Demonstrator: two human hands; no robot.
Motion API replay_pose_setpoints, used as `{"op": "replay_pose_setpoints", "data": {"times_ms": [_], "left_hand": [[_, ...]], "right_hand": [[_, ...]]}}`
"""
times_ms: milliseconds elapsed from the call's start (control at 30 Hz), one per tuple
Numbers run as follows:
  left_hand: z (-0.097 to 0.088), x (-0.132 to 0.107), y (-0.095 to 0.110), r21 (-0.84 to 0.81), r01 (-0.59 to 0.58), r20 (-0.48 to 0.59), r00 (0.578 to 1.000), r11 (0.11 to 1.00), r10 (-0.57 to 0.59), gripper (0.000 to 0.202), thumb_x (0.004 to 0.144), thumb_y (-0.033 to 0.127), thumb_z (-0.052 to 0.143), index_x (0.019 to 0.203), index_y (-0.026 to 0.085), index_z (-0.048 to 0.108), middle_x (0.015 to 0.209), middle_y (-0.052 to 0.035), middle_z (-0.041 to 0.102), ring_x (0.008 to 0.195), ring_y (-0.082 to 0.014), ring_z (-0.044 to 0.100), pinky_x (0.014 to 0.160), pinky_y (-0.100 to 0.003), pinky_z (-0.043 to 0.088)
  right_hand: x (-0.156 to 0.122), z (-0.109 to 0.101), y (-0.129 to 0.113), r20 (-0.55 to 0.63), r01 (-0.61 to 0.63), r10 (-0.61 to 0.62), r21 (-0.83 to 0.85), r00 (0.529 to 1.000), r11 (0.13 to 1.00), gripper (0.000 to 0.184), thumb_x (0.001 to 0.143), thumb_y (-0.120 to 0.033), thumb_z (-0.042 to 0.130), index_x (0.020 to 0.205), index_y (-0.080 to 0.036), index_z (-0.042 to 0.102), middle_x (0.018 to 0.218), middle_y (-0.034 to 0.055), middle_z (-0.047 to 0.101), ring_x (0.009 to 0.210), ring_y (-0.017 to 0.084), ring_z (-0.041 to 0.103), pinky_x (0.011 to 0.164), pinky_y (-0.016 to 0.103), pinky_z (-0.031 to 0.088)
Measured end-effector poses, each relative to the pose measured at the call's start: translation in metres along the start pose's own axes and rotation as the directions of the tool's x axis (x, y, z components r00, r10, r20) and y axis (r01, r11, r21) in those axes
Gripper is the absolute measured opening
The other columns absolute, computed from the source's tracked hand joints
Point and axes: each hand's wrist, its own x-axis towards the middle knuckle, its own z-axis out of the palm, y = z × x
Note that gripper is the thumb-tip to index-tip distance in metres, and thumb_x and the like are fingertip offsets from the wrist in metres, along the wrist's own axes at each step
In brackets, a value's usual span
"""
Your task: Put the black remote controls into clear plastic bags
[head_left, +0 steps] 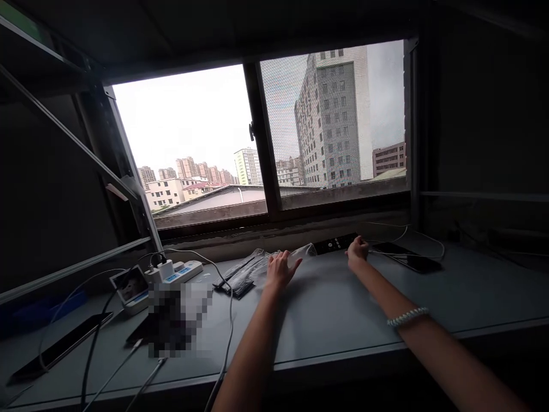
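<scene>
Both my arms reach out across a grey desk (334,309) towards the window. My left hand (279,269) lies with its fingers spread on a clear plastic bag (295,254). My right hand (356,250), fingers curled, rests at the right end of a black remote control (333,244) lying near the window sill; whether it grips the remote is unclear. A beaded bracelet (407,316) sits on my right wrist.
Dark flat packets in clear wrap (238,277) lie left of my left hand. A white power strip (178,272) with plugs and cables, a small photo card (128,284) and a dark phone (60,346) are at the left. Another dark phone (409,257) with a white cable lies at the right.
</scene>
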Motion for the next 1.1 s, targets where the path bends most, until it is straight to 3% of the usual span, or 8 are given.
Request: {"op": "replay_pose_setpoints", "data": {"times_ms": [100,200,367,500,667,833,933,1100], "left_hand": [[0.0,0.001,0.008,-0.011,0.015,0.126,0.992,1.0,-0.014,0.039,0.094,0.039,0.019,0.098,0.018,0.053,0.096,-0.0071,0.064,0.093,-0.0209,0.058,0.087,-0.036,0.034],[0.003,-0.001,0.013,-0.034,-0.039,0.276,0.96,0.999,0.047,0.036,0.094,0.031,0.021,0.096,0.018,0.054,0.094,-0.007,0.064,0.092,-0.0199,0.058,0.088,-0.036,0.035],[0.012,-0.005,0.017,-0.084,-0.072,0.256,0.962,0.994,0.091,0.025,0.09,0.028,0.033,0.104,0.019,0.052,0.107,-0.0069,0.059,0.104,-0.0199,0.051,0.092,-0.035,0.034],[0.018,-0.004,0.022,-0.212,-0.105,0.24,0.958,0.972,0.156,0.028,0.091,0.029,0.03,0.107,0.021,0.051,0.107,-0.005,0.059,0.1,-0.0148,0.054,0.085,-0.025,0.04],[0.019,-0.005,0.029,-0.25,-0.128,0.246,0.95,0.96,0.191,0.028,0.09,0.033,0.034,0.108,0.021,0.052,0.101,-0.0042,0.06,0.091,-0.0157,0.057,0.079,-0.026,0.042],[0.019,-0.007,0.026,-0.134,-0.11,0.245,0.959,0.985,0.141,0.028,0.086,0.037,0.042,0.103,0.02,0.056,0.106,-0.0057,0.057,0.1,-0.0197,0.052,0.09,-0.034,0.037],[0.018,-0.006,0.023,-0.05,-0.082,0.217,0.972,0.995,0.091,0.033,0.089,0.042,0.035,0.098,0.019,0.057,0.105,-0.0067,0.057,0.103,-0.0215,0.05,0.091,-0.037,0.035],[0.014,-0.003,0.02,0.019,0.002,0.145,0.989,1.0,-0.005,0.042,0.093,0.041,0.021,0.094,0.018,0.057,0.101,-0.0072,0.059,0.101,-0.0215,0.05,0.089,-0.038,0.035]], "right_hand": [[-0.001,-0.003,0.004,-0.045,-0.214,0.225,0.172,0.973,0.962,0.048,0.092,-0.03,0.001,0.132,-0.021,0.027,0.101,0.015,0.058,0.065,0.017,0.063,0.055,0.027,0.05],[-0.004,-0.002,0.004,-0.001,-0.324,0.341,0.314,0.94,0.893,0.044,0.093,-0.023,0.002,0.132,-0.021,0.02,0.109,0.0152,0.054,0.064,0.012,0.064,0.056,0.022,0.052],[-0.007,0.003,-0.002,0.104,-0.373,0.364,0.417,0.926,0.829,0.036,0.092,-0.017,0.017,0.126,-0.024,0.027,0.106,0.0104,0.054,0.063,0.009,0.064,0.055,0.02,0.054],[-0.008,0.006,-0.003,0.154,-0.376,0.343,0.394,0.926,0.839,0.039,0.087,-0.01,0.028,0.125,-0.019,0.027,0.105,0.0114,0.054,0.065,0.008,0.064,0.053,0.018,0.053],[-0.007,0.003,0.005,0.159,-0.286,0.252,0.254,0.955,0.924,0.038,0.075,-0.015,0.053,0.112,-0.017,0.046,0.094,0.0093,0.06,0.073,0.014,0.064,0.053,0.021,0.051],[-0.008,-0.003,0.009,0.093,-0.075,0.079,-0.054,0.993,0.996,0.039,0.061,-0.019,0.068,0.099,-0.019,0.059,0.102,0.0105,0.061,0.099,0.028,0.057,0.076,0.035,0.048],[-0.01,-0.005,0.01,0.108,0.055,-0.021,-0.321,0.994,0.945,0.044,0.062,-0.033,0.07,0.103,-0.02,0.061,0.105,0.0114,0.062,0.1,0.031,0.056,0.079,0.039,0.044],[-0.011,-0.004,0.012,0.132,0.096,-0.04,-0.448,0.99,0.889,0.036,0.067,-0.035,0.067,0.097,-0.016,0.067,0.099,0.0144,0.064,0.093,0.03,0.059,0.071,0.035,0.045]]}}
